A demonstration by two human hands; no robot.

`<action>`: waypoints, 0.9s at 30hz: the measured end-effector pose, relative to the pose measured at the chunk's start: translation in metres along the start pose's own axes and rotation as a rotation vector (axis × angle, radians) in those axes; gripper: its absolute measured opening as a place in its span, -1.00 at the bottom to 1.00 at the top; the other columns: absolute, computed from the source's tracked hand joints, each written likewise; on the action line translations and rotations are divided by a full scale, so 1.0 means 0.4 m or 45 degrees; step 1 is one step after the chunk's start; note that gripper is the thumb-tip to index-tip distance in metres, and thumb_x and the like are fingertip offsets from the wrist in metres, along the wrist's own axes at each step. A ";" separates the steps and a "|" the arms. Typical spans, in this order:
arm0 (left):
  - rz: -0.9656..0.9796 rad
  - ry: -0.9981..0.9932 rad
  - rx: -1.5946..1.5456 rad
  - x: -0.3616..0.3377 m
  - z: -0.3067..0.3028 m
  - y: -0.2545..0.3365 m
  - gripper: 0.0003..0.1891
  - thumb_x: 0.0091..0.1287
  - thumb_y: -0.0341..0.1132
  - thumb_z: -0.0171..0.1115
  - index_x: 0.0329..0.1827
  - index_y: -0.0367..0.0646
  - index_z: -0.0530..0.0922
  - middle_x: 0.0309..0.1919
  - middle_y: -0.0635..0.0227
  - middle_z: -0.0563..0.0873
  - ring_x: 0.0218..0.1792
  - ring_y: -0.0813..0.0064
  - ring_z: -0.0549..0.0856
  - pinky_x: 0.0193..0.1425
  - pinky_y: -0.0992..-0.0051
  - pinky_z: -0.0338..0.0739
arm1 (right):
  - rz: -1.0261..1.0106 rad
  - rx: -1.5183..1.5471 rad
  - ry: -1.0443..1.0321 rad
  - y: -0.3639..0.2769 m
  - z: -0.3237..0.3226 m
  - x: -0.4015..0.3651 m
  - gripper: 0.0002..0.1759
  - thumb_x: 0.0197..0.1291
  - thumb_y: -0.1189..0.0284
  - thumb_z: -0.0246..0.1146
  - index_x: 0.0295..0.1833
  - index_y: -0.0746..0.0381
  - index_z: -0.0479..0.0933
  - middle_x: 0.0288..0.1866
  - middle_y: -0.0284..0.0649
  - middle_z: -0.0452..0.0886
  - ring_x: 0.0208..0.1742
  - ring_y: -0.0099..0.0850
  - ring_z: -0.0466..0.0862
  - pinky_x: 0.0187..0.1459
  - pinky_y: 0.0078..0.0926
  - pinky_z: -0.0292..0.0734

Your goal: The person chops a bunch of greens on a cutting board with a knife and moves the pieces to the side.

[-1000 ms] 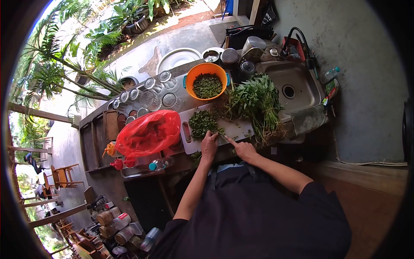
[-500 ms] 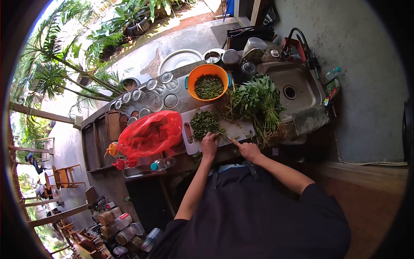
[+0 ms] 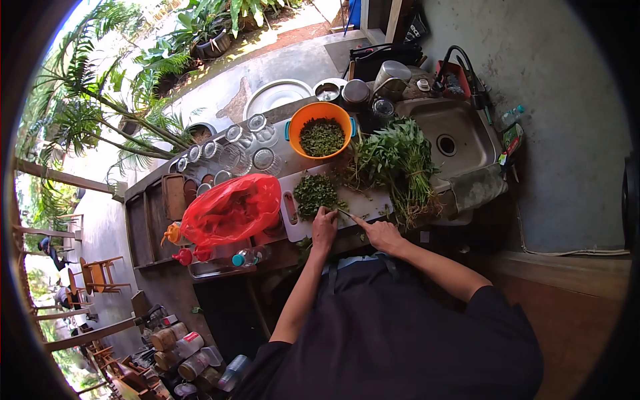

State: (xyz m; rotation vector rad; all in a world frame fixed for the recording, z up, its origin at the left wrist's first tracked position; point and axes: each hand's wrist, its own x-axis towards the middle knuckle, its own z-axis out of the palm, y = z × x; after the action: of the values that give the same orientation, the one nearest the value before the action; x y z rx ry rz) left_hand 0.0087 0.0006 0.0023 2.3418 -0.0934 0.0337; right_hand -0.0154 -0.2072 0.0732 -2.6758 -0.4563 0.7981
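Note:
My right hand (image 3: pixel 381 235) is closed around the handle of a knife (image 3: pixel 346 214), its blade pointing left toward my other hand. My left hand (image 3: pixel 325 227) has its fingers bunched at the near side of a white cutting board (image 3: pixel 373 202), pinching greens mostly hidden by the fingers. Just beyond it lies a heap of chopped greens (image 3: pixel 315 195) on the board. A large bunch of long-stemmed leafy greens (image 3: pixel 400 157) rests at the board's right, roots toward me. Behind the board stands an orange basin (image 3: pixel 305 113) holding more chopped greens.
A red plastic bag (image 3: pixel 230 210) sits left of the board, with a clear bottle (image 3: pixel 248 257) near the counter edge. Several upturned glasses (image 3: pixel 265 160) stand behind the bag. At the right is a metal sink (image 3: pixel 460 120) with a black faucet (image 3: pixel 460 57).
My right hand has shifted slightly left with the knife, and the blade now sits closer to my left fingers. My left hand stays almost in place.

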 end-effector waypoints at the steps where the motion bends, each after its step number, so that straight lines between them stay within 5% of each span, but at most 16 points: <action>1: -0.011 0.000 -0.017 0.000 0.001 -0.001 -0.76 0.18 -0.51 0.33 -0.07 -0.22 0.74 -0.16 0.15 0.65 -0.17 0.12 0.71 -0.06 0.23 0.62 | -0.025 -0.012 0.033 -0.001 0.000 0.003 -0.13 0.27 0.49 0.01 0.63 -0.38 -0.04 -0.36 0.10 0.67 -0.30 0.08 0.71 -0.14 0.07 0.62; 12: -0.011 0.011 -0.025 -0.002 0.006 -0.007 -0.75 0.18 -0.53 0.33 -0.07 -0.21 0.74 -0.18 0.15 0.65 -0.17 0.11 0.71 -0.06 0.23 0.62 | 0.005 -0.004 -0.002 -0.026 0.007 0.040 -0.15 0.23 0.47 0.09 0.63 -0.26 0.05 -0.36 0.09 0.68 -0.30 0.08 0.71 -0.14 0.07 0.62; 27: -0.014 0.051 -0.043 -0.002 0.007 0.003 -0.77 0.23 -0.52 0.30 -0.06 -0.22 0.74 -0.24 0.10 0.62 -0.21 0.06 0.70 -0.11 0.19 0.59 | -0.129 -0.010 0.202 0.047 0.115 0.041 -0.04 0.27 0.50 0.03 0.64 -0.42 -0.22 -0.41 0.08 0.66 -0.38 0.08 0.71 -0.24 0.08 0.65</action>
State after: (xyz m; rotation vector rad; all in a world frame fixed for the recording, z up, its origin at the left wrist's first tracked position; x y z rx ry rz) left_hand 0.0077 -0.0021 0.0011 2.3066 -0.0607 0.0728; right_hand -0.0246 -0.2086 0.0216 -2.6722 -0.5510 0.5516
